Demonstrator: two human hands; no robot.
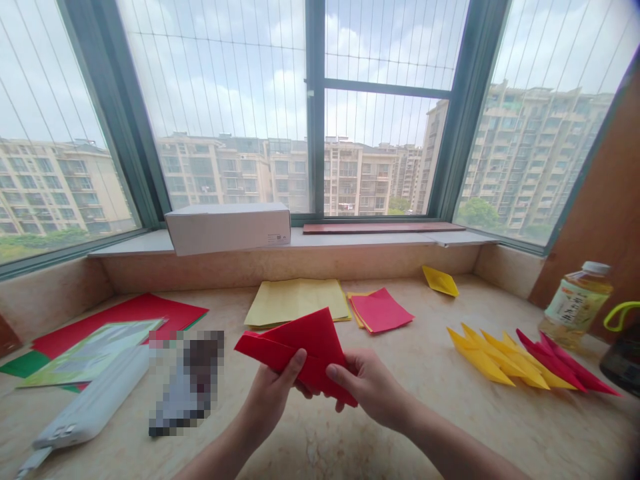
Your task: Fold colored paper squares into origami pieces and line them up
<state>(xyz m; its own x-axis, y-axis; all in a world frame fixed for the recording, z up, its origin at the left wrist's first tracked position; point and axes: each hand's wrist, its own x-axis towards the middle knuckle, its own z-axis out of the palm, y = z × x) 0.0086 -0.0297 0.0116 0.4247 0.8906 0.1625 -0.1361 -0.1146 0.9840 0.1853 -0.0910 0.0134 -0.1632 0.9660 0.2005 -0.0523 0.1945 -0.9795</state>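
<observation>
The left hand (273, 393) and right hand (367, 387) pinch a folded red paper (295, 353) up in the air over the counter (410, 427). If a thumb slips or pulls too hard, the folds could pop open, or the paper could rip or fall.

Green-framed bay windows (315, 113) overlook tall apartment blocks (530, 153).

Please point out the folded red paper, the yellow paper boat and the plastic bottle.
Folded red paper (305, 340): head view, on its middle.
Yellow paper boat (440, 281): head view, on its middle.
Plastic bottle (577, 307): head view, on its label.
</observation>
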